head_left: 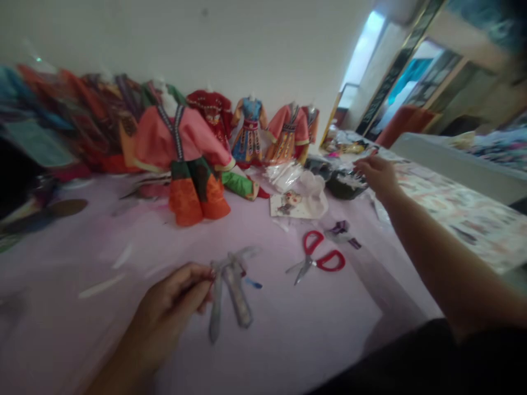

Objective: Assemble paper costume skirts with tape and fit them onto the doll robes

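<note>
My left hand (pixel 181 293) pinches a grey fabric bow (pixel 237 296) with loose tails by its left edge, above the pinkish table. With my arm stretched out, my right hand (pixel 377 171) is over a dark bowl (pixel 345 186) with whitish material in it. Its fingers are bent together; what they hold, if anything, is too blurred to make out. Red-handled scissors (pixel 315 258) lie between my hands, blades parted. Beyond them is a purple-and-white striped ribbon piece (pixel 343 233). A small blue scrap (pixel 252 283) shows just right of the bow.
Several small dressed figures line the wall, including a pink-topped outfit (pixel 185 142) with an orange hem. A printed card (pixel 290 204), a pale flower-shaped dish (pixel 313 192) and plastic packets (pixel 284 174) lie before them. A patterned table surface (pixel 457 219) and a bin (pixel 457 159) are right.
</note>
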